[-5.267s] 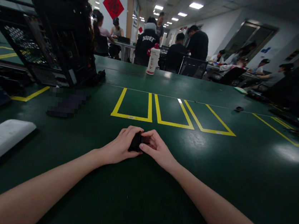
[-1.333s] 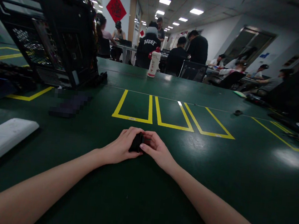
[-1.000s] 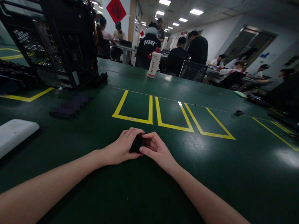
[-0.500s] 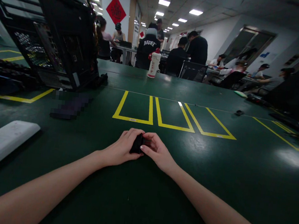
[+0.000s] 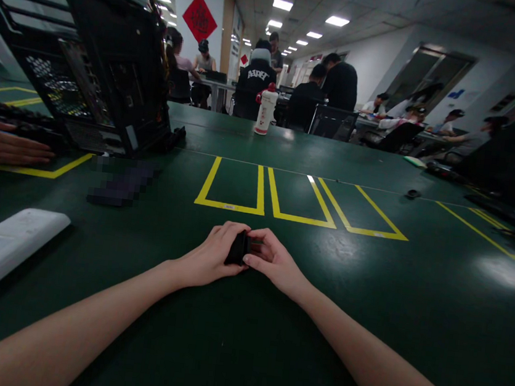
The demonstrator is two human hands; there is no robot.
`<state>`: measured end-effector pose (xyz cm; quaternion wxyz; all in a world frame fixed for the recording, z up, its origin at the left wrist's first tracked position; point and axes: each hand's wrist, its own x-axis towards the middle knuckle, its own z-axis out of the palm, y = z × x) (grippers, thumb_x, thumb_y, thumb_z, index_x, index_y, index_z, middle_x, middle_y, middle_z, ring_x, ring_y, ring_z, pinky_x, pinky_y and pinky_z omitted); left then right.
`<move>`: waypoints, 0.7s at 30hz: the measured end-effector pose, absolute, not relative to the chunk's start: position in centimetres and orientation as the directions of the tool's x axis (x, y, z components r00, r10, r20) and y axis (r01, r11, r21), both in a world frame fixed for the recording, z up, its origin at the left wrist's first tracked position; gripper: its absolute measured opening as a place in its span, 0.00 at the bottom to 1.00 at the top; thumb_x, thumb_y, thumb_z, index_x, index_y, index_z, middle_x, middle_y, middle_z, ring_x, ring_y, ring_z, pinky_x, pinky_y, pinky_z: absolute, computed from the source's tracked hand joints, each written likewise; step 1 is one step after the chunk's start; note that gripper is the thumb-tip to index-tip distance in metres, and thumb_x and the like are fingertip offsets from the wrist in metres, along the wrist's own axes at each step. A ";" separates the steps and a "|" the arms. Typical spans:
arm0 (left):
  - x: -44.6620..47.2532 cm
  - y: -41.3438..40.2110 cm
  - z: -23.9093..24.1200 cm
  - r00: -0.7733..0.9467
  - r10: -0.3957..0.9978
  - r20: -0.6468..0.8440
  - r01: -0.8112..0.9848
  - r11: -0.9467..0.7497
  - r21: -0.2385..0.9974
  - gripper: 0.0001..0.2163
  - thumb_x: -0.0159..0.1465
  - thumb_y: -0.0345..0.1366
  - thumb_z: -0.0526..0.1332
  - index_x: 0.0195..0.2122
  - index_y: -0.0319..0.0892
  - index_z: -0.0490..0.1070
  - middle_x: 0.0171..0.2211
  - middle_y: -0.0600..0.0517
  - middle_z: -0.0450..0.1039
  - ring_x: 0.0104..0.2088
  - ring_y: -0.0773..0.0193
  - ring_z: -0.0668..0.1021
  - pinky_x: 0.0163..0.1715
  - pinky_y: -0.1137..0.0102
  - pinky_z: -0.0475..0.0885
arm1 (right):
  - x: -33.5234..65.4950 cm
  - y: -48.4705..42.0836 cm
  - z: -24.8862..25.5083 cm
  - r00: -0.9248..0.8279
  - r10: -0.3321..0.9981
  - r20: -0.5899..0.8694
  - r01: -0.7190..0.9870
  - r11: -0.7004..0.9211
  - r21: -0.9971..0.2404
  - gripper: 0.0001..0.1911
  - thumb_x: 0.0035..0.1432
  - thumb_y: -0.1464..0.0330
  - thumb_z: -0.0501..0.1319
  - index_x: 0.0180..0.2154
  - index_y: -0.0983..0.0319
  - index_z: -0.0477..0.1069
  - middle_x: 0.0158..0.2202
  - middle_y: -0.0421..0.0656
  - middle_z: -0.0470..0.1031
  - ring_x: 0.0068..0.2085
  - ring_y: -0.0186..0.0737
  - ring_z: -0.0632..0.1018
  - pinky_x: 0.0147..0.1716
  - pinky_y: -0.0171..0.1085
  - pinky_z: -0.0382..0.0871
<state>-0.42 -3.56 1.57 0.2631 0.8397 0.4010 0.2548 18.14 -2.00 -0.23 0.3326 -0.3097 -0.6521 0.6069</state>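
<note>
A small black block-like object point(image 5: 237, 249) sits between my two hands, low over the dark green table point(image 5: 241, 340); its exact kind is hidden by my fingers. My left hand point(image 5: 217, 250) is wrapped round its left side, thumb below and fingers over the top. From the right, my right hand point(image 5: 274, 260) pinches the object's right edge with thumb and fingertips. Just beyond my hands, yellow tape outlines point(image 5: 228, 207) mark the tabletop.
At the left stands a black open computer case point(image 5: 108, 71), with a white oblong device point(image 5: 4, 251) nearer me. Another person's hand point(image 5: 7, 144) is by the case. A white bottle with a red cap point(image 5: 265, 112) stands farther back. Several people sit and stand beyond the table.
Another person's hand has come into view at the left edge, beside the computer case. My own hands and the black object have hardly moved.
</note>
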 end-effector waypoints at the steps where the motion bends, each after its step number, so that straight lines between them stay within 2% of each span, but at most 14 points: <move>1: -0.4 -3.5 1.6 0.553 0.804 0.217 0.542 -0.545 0.640 0.25 0.56 0.33 0.60 0.53 0.48 0.51 0.50 0.46 0.58 0.49 0.52 0.65 0.46 0.54 0.64 | 18.2 -2.0 -0.2 -0.601 0.797 0.057 -0.008 0.065 -0.998 0.19 0.49 0.71 0.61 0.43 0.57 0.60 0.46 0.41 0.63 0.49 0.39 0.68 0.51 0.46 0.62; 9: -0.4 -3.5 1.6 0.550 0.802 0.232 0.535 -0.552 0.640 0.24 0.56 0.34 0.60 0.52 0.47 0.52 0.49 0.46 0.59 0.48 0.54 0.66 0.46 0.56 0.64 | 18.0 -2.1 -0.3 -0.573 0.817 0.068 -0.036 0.058 -0.998 0.12 0.52 0.69 0.59 0.39 0.58 0.60 0.41 0.40 0.64 0.44 0.38 0.71 0.41 0.40 0.69; 15: -0.4 -3.5 1.4 0.546 0.801 0.246 0.520 -0.555 0.649 0.24 0.56 0.34 0.60 0.52 0.48 0.52 0.49 0.47 0.59 0.48 0.53 0.66 0.46 0.55 0.64 | 18.1 -1.9 -0.1 -0.566 0.823 0.036 0.014 0.054 -0.998 0.17 0.50 0.70 0.60 0.43 0.58 0.59 0.46 0.42 0.63 0.49 0.39 0.68 0.51 0.45 0.62; 21: -0.5 -3.5 1.4 0.552 0.809 0.202 0.537 -0.530 0.656 0.25 0.56 0.34 0.59 0.53 0.48 0.50 0.50 0.46 0.58 0.48 0.53 0.66 0.45 0.55 0.65 | 18.5 -1.6 -0.4 -0.634 0.773 0.039 -0.064 -0.002 -0.998 0.20 0.47 0.73 0.63 0.41 0.58 0.59 0.46 0.41 0.63 0.49 0.38 0.69 0.51 0.45 0.62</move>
